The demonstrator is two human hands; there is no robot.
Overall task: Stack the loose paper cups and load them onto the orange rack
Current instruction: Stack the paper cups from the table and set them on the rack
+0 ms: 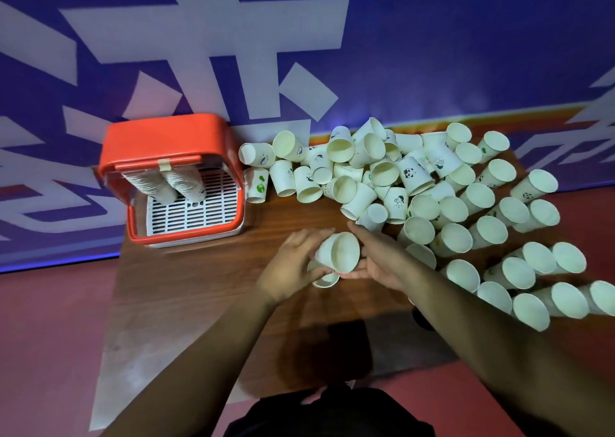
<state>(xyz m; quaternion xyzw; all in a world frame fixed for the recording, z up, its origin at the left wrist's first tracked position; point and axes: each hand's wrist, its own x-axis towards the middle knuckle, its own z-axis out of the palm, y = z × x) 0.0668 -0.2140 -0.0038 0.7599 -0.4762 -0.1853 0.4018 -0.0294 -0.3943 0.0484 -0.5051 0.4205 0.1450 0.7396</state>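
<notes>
- Head view is showing both hands meeting at the centre of the frame. The left hand [293, 267] is wrapping its fingers round a held cup [339, 253], which is lying tilted with its mouth facing the camera.
- The right hand [376, 260] is lying with fingers straight along the other side of that cup, touching it rather than gripping.
- A lower cup [326, 278] is peeking out just beneath the held one. Whether they are nesting yet, I cannot tell.
- The loose cups [416, 183] are sprawling across the right half of the frame, some upright and many tipped over.
- The orange rack [166, 143] is sitting at upper left, already carrying two nested stacks [173, 183] that are leaning on its white grid [196, 210].
- These cups are likely handling as very light, thin-walled and easily crushed. Holding gently round the side wall, below the rolled rim, is looking like the safest grip, since the rim is the stiffest part.
- A dark wooden table [199, 287] is bearing everything, its smooth top probably letting tipped cups roll.
- A blue wall [466, 37] with large white shapes is running behind, and a red floor [50, 336] is showing at lower left.
</notes>
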